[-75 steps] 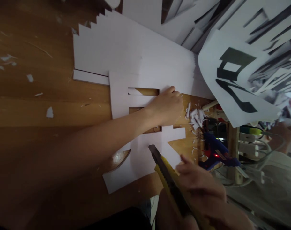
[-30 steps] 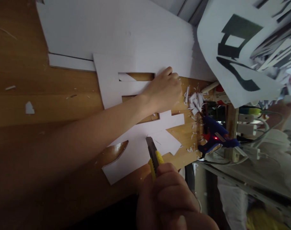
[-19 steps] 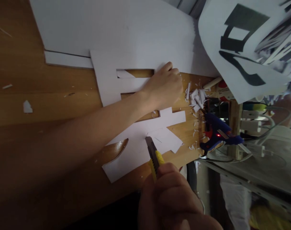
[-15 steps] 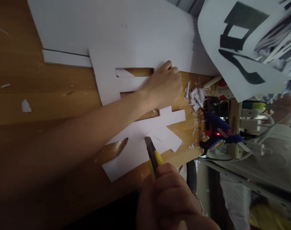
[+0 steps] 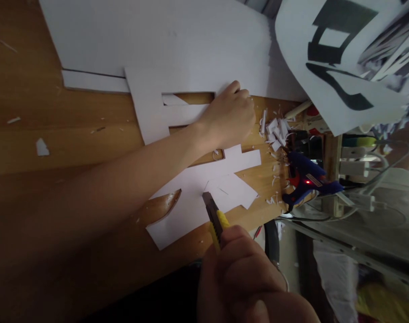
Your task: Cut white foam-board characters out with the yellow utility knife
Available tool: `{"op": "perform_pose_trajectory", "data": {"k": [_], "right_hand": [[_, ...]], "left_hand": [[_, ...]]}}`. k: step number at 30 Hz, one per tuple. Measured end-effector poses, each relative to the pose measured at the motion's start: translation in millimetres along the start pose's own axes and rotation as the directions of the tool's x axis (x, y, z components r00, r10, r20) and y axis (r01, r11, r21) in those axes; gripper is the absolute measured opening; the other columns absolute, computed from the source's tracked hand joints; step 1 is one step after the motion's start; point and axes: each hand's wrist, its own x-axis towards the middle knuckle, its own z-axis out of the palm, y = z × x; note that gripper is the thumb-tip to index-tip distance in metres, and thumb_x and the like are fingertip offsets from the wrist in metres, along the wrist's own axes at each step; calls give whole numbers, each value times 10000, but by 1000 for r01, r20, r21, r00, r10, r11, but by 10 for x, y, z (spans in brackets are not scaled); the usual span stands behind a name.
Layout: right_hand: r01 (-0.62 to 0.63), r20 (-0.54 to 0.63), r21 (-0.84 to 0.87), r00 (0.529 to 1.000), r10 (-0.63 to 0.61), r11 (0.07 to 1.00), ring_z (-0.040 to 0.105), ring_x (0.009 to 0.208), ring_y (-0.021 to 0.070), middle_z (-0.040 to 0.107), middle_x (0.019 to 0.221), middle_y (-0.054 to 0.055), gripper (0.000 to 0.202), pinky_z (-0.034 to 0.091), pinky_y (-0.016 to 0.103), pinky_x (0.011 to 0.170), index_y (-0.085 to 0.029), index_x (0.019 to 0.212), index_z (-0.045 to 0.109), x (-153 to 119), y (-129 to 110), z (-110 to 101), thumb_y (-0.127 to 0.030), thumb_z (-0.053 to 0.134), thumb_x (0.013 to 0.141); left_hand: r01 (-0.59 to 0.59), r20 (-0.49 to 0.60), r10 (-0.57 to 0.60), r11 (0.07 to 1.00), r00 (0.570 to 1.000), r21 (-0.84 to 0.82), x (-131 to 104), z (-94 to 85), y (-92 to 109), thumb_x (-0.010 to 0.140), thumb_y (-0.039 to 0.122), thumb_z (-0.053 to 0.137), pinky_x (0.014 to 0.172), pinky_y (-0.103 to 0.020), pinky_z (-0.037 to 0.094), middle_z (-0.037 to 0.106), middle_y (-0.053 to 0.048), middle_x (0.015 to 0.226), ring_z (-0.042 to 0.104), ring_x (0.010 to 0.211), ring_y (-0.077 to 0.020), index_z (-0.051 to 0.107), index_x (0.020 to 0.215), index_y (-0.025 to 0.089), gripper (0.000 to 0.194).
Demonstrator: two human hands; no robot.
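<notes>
Head view: right hand (image 5: 248, 278) clenched round a yellow knife (image 5: 215, 220), blade tip resting on the white cutout (image 5: 191, 202) close to the counter's near edge, beside thin score lines in the sheet. Against half a second ago, barely any shift: tip in nearly the same spot, fist a little lower in frame, cutout nudged slightly. Against two and a half seconds ago, a clear change: knife then lifted and angled above the sheet, now down on it. Judged from that, cutting under way on the lower limb of the shape, stroke slow or just starting. Left hand (image 5: 229, 119) pressed down on the cutout's upper part, fingers curled at the inner edge of a slot, arm crossing the sheet; same hold as in every earlier picture, so sheet pinned steady throughout. Cutout lying flat on the wooden counter (image 5: 73, 130), its top overlapping a large white board (image 5: 164, 40) toward the far edge. Pile of white scraps (image 5: 275, 134) just right of the left hand; blue glue gun (image 5: 307, 181) with a red light at the counter's right edge, unmoved. Printed sheet (image 5: 339, 67) with black strokes hanging over the far right corner. Loose paper bits (image 5: 41, 147) scattered toward the left side.
</notes>
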Motion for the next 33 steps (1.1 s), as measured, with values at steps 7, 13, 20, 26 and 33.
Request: {"op": "perform_pose_trajectory", "data": {"k": [7,13,20,26,33], "right_hand": [[-60,-71,-45,996,57,997,506,548,95,403,549,-68,308,589,372,726,-200,609,330,-98,-54,27,-155,462,883],[-143,-194,-59,973,129,988,576,663,143,466,605,-39,259,573,363,689,-215,635,383,-145,-106,88,-154,457,876],[-37,-99,-38,995,33,999,502,552,89,366,542,-74,265,555,344,685,-195,613,331,-90,-96,69,-72,458,810],[-79,-73,-70,995,74,994,526,583,92,433,559,-78,252,583,336,725,-200,631,352,-142,-130,31,-98,452,840],[-81,-78,-98,994,73,992,507,511,111,445,545,-64,297,580,340,638,-217,612,375,-120,-133,67,-103,481,864]], "left_hand": [[0,-35,-1,999,999,-37,7,21,-19,921,110,315,964,-457,341,686,-188,991,581,1087,-305,709,861,28,407],[-7,-48,5,999,999,-34,7,34,-19,922,121,338,944,-471,356,694,-191,987,594,1064,-322,729,895,47,399],[3,23,-3,1000,1000,-13,23,9,-14,934,155,317,929,-467,341,694,-185,1038,568,1064,-296,747,932,70,438],[15,-7,-15,1000,1000,-10,32,32,-10,921,139,328,919,-462,336,694,-145,1009,554,1012,-252,745,926,90,420],[0,-13,0,1000,1000,9,25,30,-16,928,144,329,914,-467,362,690,-163,981,566,1019,-267,739,917,52,421]]}}
